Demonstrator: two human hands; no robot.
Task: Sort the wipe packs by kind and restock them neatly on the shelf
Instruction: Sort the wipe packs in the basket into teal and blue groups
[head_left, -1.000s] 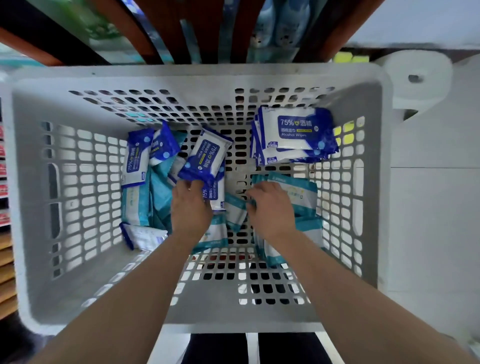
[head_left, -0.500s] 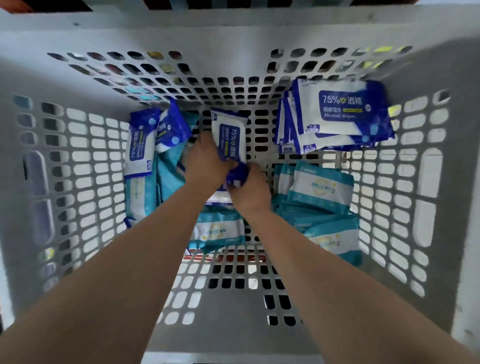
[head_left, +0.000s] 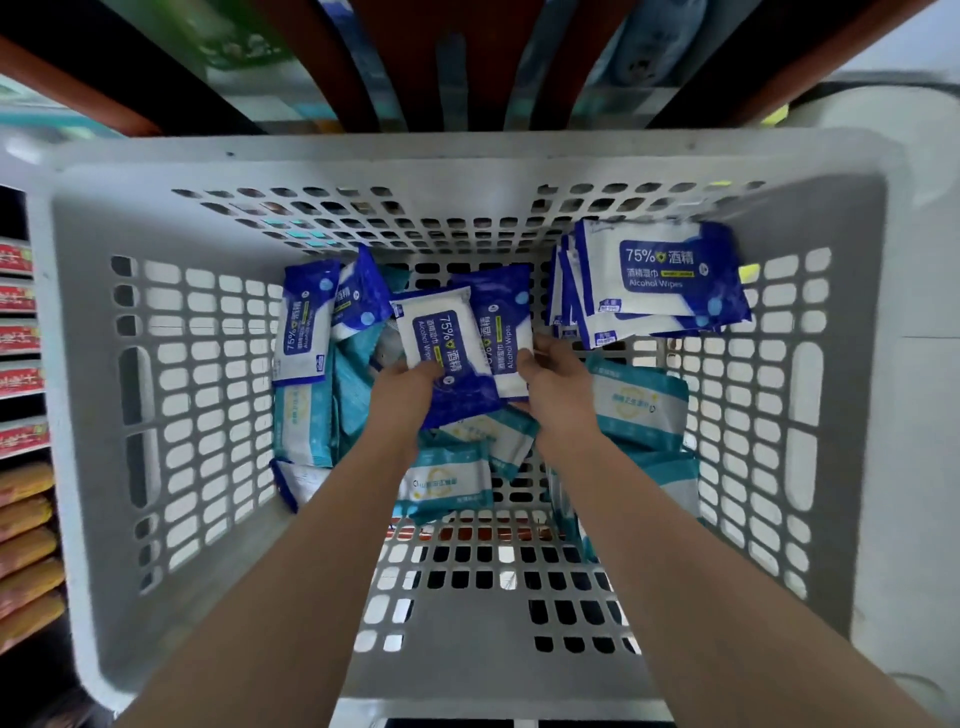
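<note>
Both my hands are down inside a grey perforated basket (head_left: 156, 218). My left hand (head_left: 402, 402) grips a blue-and-white alcohol wipe pack (head_left: 441, 338) from below. My right hand (head_left: 558, 387) holds a second blue alcohol wipe pack (head_left: 501, 317) that lies partly under the first. A neat stack of blue alcohol packs (head_left: 652, 278) leans in the far right corner. More blue packs (head_left: 306, 325) stand at the left. Teal wipe packs lie under my hands (head_left: 449, 483), at the right (head_left: 636, 410) and at the left (head_left: 304, 421).
Shelves with red and orange goods (head_left: 21, 467) run along the left edge. Dark wooden shelf posts (head_left: 415, 62) rise beyond the basket's far rim. A white surface (head_left: 919, 415) lies to the right. The near part of the basket floor (head_left: 467, 649) holds no packs.
Each hand now holds a blue pack lifted off the pile; a second ago both hands were reaching into the packs. The view has tilted up, so the shelf posts show again.
</note>
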